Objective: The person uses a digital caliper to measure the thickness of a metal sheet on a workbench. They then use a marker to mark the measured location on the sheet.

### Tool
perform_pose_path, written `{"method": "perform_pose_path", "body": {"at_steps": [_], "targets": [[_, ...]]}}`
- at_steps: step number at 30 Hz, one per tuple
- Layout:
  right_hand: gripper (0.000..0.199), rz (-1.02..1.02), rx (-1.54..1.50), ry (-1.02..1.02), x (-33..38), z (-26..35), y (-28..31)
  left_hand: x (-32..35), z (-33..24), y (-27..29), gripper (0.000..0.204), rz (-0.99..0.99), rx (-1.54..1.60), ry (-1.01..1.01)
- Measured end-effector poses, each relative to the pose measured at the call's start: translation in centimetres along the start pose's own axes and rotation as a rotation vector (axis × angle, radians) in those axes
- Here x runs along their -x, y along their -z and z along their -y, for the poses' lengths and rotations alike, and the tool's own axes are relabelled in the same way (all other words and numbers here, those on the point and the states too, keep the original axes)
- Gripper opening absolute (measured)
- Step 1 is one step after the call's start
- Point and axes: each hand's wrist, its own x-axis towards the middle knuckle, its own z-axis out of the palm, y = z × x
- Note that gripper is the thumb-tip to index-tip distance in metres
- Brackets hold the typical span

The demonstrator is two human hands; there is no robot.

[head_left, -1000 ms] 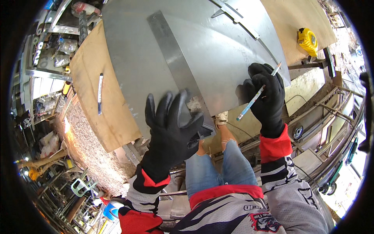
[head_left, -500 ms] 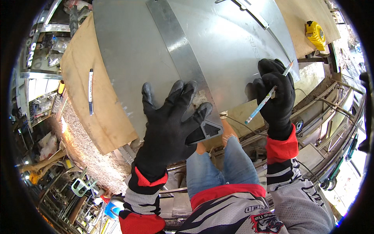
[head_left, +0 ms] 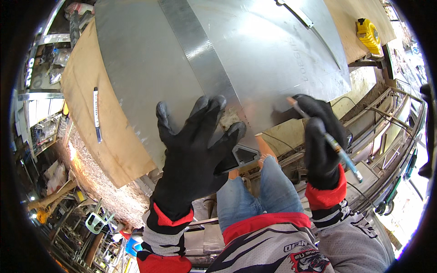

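Observation:
My left hand (head_left: 193, 141), in a black glove, presses down with its fingers spread. It lies over the near end of a long flat metal straightedge (head_left: 195, 43) and the grey metal sheet (head_left: 141, 59) under it. At the straightedge's near end a frame-shaped end piece (head_left: 246, 156) shows beside my thumb. My right hand (head_left: 321, 141), gloved too, is closed around a light blue pencil (head_left: 344, 157) by the sheet's near right edge. The pencil's sharpened tip points up and left, close to the sheet; whether it touches is blurred.
A marker pen (head_left: 97, 113) lies on the wooden board (head_left: 75, 86) left of the sheet. At the back right sits a yellow tape measure (head_left: 368, 36). A thin tool with a white handle (head_left: 298, 16) rests on the sheet. Metal frames (head_left: 364, 132) stand below right.
My right hand has moved a little down and turned the pencil, so its tip now points up-left instead of up-right. My left hand keeps pressing on the straightedge; the view has shifted slightly.

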Motion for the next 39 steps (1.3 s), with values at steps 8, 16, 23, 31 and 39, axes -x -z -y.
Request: {"method": "perform_pose_path", "body": {"at_steps": [8, 16, 23, 31, 39], "targets": [[0.019, -0.005, -0.044, 0.299, 0.7, -0.3, -4.1, 0.1, 0.3, -0.1, 0.066, 0.008, -0.018, -0.007], [0.024, 0.004, 0.063, 0.352, 0.2, 0.2, -4.2, 0.1, 0.3, -0.2, 0.064, 0.0, -0.027, 0.001], [0.026, -0.011, 0.09, 0.357, 0.4, 0.1, -4.3, -0.1, 0.1, 0.0, 0.067, 0.025, -0.047, 0.007], [0.026, 0.0, 0.092, 0.329, 0.2, 0.3, -4.1, -0.2, 0.0, 0.1, 0.069, 0.043, -0.057, 0.0], [0.026, 0.063, 0.091, 0.304, -0.1, 0.2, -3.8, 0.1, 0.4, -0.1, 0.073, 0.031, -0.034, -0.02]]}}
